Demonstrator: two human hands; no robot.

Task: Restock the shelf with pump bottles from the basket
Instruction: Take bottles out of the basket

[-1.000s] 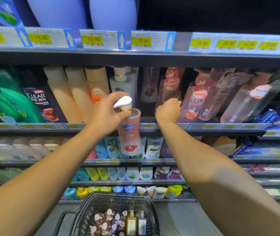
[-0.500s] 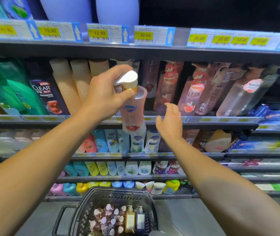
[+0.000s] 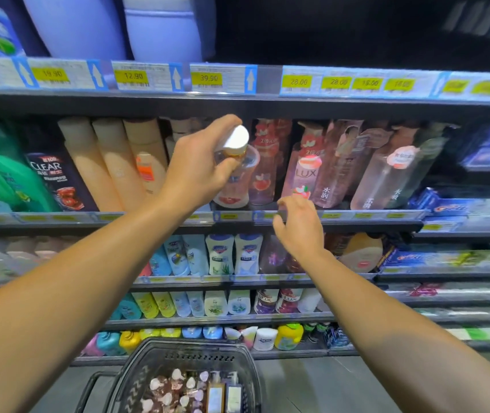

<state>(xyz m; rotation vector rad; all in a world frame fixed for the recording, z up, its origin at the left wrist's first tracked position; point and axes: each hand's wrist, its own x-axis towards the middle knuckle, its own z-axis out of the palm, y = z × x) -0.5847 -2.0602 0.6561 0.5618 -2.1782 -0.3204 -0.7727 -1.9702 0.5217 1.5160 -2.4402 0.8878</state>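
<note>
We see the pink pump bottle [image 3: 238,177] standing at the shelf [image 3: 357,223] edge, our left hand [image 3: 200,168] gripping its neck under the white pump. Our right hand [image 3: 299,231] hovers near, fingers loosely curled, holding nothing. The basket [image 3: 148,374] sits below.

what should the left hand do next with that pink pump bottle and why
Probably ease the pink pump bottle down and back onto the shelf, then release. The left hand still grips its neck, its base sits at the shelf edge, and the right hand hangs free below.
</note>
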